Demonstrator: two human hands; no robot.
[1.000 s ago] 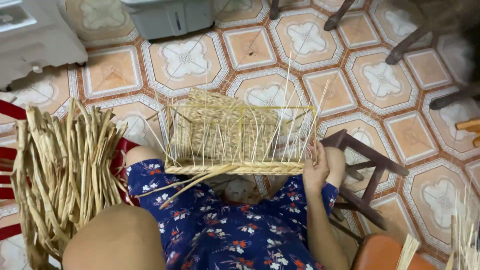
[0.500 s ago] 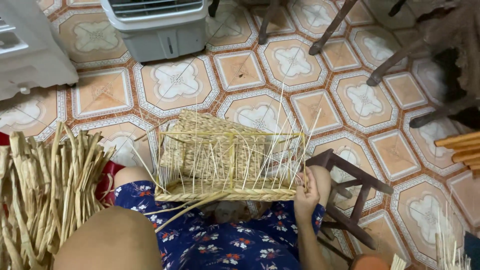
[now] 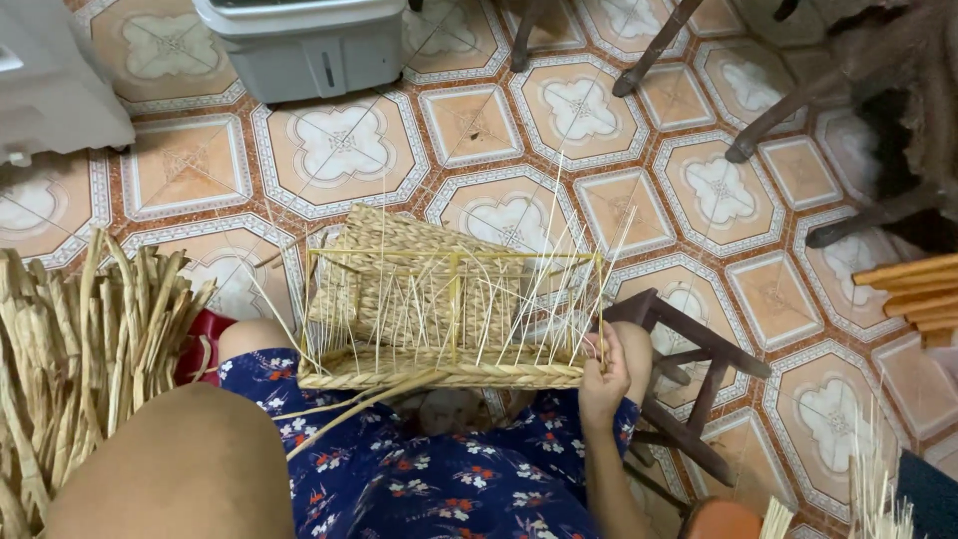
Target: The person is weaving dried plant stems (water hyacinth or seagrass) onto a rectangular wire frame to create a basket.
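The half-woven basket (image 3: 439, 309) is made of dry, matt straw-coloured fibre, rough and ribbed where it is plaited, with thin stiff stalks left standing from its sides. The bundle of flat strips (image 3: 80, 369) is of the same dull, coarse plant material, and the cloth over the knees (image 3: 419, 479) is a soft blue floral print. A smooth, slightly glossy ceramic finish is shown by the floor tiles (image 3: 339, 150), smooth grey plastic by the box (image 3: 309, 45), and dark stained wood by the small stool (image 3: 689, 389).

Left hand hidden behind forearm (image 3: 170, 469)
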